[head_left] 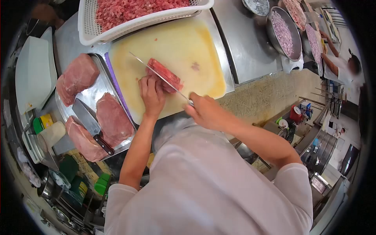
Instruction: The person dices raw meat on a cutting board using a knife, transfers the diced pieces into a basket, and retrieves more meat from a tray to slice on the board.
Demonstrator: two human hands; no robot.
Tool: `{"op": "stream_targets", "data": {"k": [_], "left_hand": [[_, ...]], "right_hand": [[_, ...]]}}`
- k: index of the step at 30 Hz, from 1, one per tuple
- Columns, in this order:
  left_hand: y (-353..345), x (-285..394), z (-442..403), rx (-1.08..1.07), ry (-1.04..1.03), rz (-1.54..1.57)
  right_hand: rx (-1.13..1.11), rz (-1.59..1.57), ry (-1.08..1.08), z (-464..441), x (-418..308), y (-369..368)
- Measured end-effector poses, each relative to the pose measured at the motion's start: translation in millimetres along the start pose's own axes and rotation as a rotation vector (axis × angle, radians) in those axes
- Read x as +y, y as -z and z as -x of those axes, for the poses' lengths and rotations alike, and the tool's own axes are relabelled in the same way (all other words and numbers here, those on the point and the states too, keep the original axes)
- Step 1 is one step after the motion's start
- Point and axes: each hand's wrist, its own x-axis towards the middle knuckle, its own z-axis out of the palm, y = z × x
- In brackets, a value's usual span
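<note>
On the yellowed white cutting board (188,39) lies a strip of raw red meat (166,71). My left hand (152,93) grips its near side with bent fingers. My right hand (207,111) is closed around the handle of a knife (147,64), whose long thin blade crosses the meat, edge-on to my view. Whether the blade is cutting into it, I cannot tell. Left of the board, a metal tray (89,94) carries large pieces of raw meat (113,119) and a second, wide-bladed knife (87,117) with a dark handle.
A white plastic basket (87,38) full of diced red meat stands behind the board. Metal bowls of chopped pinkish-white pieces (282,33) sit at the upper right. Another person (346,70) works at the far right. A white container (35,72) stands at the far left.
</note>
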Motion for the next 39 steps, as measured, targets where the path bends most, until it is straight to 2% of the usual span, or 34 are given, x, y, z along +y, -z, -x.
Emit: {"op": "stream_targets", "data": {"k": [2, 5, 10, 14, 17, 20, 23, 26, 29, 32, 35, 39], "left_hand": [[0, -1, -1, 0.006, 0.017, -0.013], [1, 4, 0, -0.001, 0.054, 0.011], [1, 5, 5, 0.005, 0.059, 0.002], [0, 3, 4, -0.036, 0.062, 0.006], [1, 1, 0, -0.035, 0.028, 0.042], [4, 4, -6, -0.034, 0.017, 0.068], [4, 2, 1, -0.036, 0.034, 0.084], [4, -1, 2, -0.031, 0.026, 0.078], [5, 0, 2, -0.025, 0.049, 0.082], [2, -5, 2, 0.000, 0.068, 0.117], [3, -6, 6, -0.001, 0.114, 0.174], [4, -7, 13, -0.031, 0.239, 0.226]], "right_hand": [[-0.002, -0.063, -0.010, -3, 32, -21], [0.183, 0.020, 0.134, -29, 29, -39], [0.064, -0.049, 0.030, 13, -18, 15], [-0.034, 0.021, -0.058, 38, -16, 19], [-0.029, 0.018, 0.005, 18, -9, 14], [0.055, -0.141, 0.119, -28, -4, -5], [0.215, 0.028, 0.256, -66, 21, -48], [0.143, 0.045, 0.130, -56, 7, -34], [-0.020, -0.088, -0.028, 1, -27, 12], [-0.040, -0.114, -0.043, 14, 7, -10], [0.081, -0.030, 0.130, -16, 30, -42], [0.076, -0.078, 0.100, -23, 23, -25]]}}
